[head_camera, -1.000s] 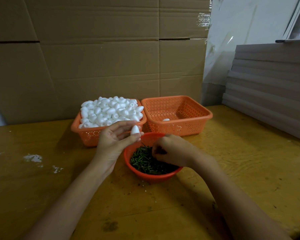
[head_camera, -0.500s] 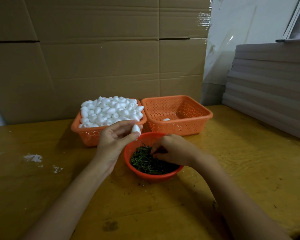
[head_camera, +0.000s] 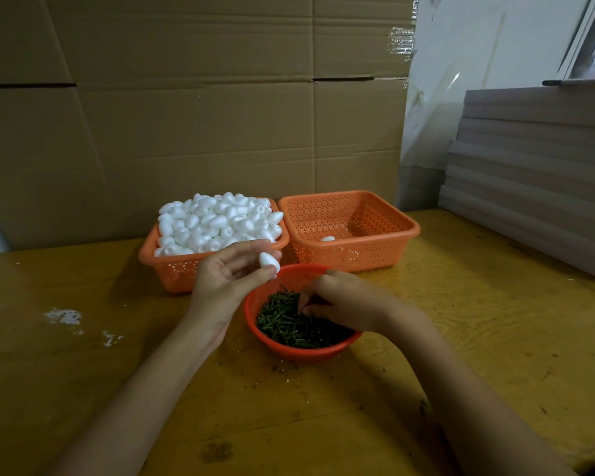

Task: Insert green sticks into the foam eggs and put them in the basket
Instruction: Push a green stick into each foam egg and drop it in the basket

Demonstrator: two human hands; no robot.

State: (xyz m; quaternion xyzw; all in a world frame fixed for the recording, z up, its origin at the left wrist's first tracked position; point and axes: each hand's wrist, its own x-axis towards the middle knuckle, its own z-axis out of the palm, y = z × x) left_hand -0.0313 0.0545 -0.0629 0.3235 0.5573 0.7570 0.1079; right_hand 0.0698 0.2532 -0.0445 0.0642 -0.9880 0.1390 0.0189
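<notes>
pinching foam egg (head_camera: 269, 262) in left hand (head_camera: 225, 280), right hand (head_camera: 340, 300) among green sticks (head_camera: 289, 326).

Cardboard sheets (head_camera: 186, 132) wall off the table's (head_camera: 478, 338) far edge, and a stack of grey boards (head_camera: 529, 187) blocks its far right corner. Two square baskets stand close side by side near the far edge: the left basket (head_camera: 172, 269) is heaped above its rim, the right basket (head_camera: 385, 249) is open from above. Nearer, the round basket (head_camera: 299, 352) lies under the right hand (head_camera: 340, 300), which pinches at green sticks (head_camera: 289, 324); the left hand (head_camera: 227, 280), holding a foam egg (head_camera: 269, 262), hangs over its far-left rim. Bare wood runs along the left, near and right edges.
</notes>
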